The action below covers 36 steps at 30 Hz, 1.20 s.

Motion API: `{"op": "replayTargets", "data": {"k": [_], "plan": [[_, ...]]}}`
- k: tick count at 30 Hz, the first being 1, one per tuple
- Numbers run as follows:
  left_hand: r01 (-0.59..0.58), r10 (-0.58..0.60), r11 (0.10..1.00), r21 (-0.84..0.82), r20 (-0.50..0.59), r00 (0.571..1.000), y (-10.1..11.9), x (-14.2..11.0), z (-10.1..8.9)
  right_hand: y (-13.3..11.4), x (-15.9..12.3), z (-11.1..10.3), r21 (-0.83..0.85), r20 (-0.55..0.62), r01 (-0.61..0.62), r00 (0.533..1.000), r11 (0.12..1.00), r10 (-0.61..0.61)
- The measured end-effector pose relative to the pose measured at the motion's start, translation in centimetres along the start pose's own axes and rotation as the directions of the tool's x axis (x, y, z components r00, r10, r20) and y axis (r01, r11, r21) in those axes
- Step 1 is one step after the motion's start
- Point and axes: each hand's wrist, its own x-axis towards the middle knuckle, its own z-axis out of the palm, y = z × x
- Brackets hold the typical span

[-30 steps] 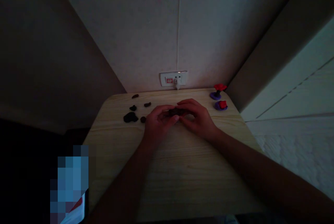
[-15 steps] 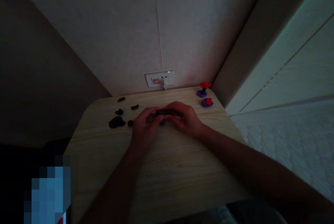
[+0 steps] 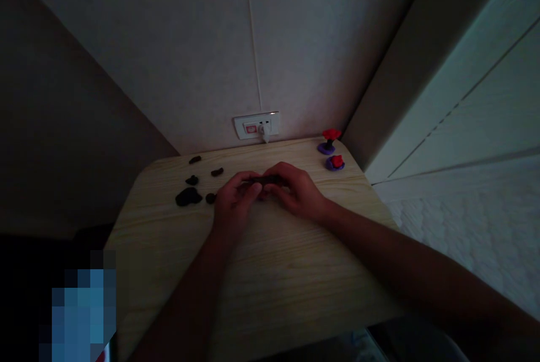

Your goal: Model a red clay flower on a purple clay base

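Note:
My left hand (image 3: 233, 203) and my right hand (image 3: 295, 190) meet over the far middle of a small wooden table (image 3: 253, 272). Both pinch a short dark brown roll of clay (image 3: 265, 180), one hand at each end, just above the tabletop. Fingers of both hands are curled round it. Several dark clay lumps (image 3: 188, 197) lie to the left of my left hand. The room is dim, so details of the clay are hard to make out.
Two small clay figures, red on purple bases (image 3: 328, 142) (image 3: 336, 163), stand at the table's far right corner. A wall socket (image 3: 257, 125) with a plug sits just behind the table. A pale panel and a quilted surface (image 3: 464, 221) flank the right side.
The view has shifted, so everything slid left in the frame. My hands stay together on the dark clay roll, with small changes in finger position.

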Motion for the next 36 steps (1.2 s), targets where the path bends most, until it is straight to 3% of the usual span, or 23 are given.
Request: {"op": "replayTargets", "data": {"k": [5, 10, 19, 36], "plan": [[-0.029, 0.029, 0.998, -0.055, -0.003, 1.0, -0.4, 0.1, 0.2, 0.3, 0.0, 0.0, 0.043, -0.016, -0.017, 1.0, 0.999, 0.018], [-0.056, 0.056, 0.998, -0.008, -0.029, 0.998, -0.5, 0.1, 0.4, 0.5, 0.0, 0.0, 0.082, -0.02, -0.018, 1.0, 0.996, 0.02], [-0.121, 0.123, 0.991, 0.05, -0.052, 0.991, -0.2, 0.1, 0.3, 0.6, 0.1, -0.3, -0.022, -0.017, 0.053, 0.998, 0.998, -0.054], [-0.031, 0.03, 0.999, -0.023, -0.043, 0.999, 0.1, 0.0, 0.5, -0.3, 0.2, -0.4, -0.009, 0.01, 0.038, 0.999, 0.999, -0.038]]}}
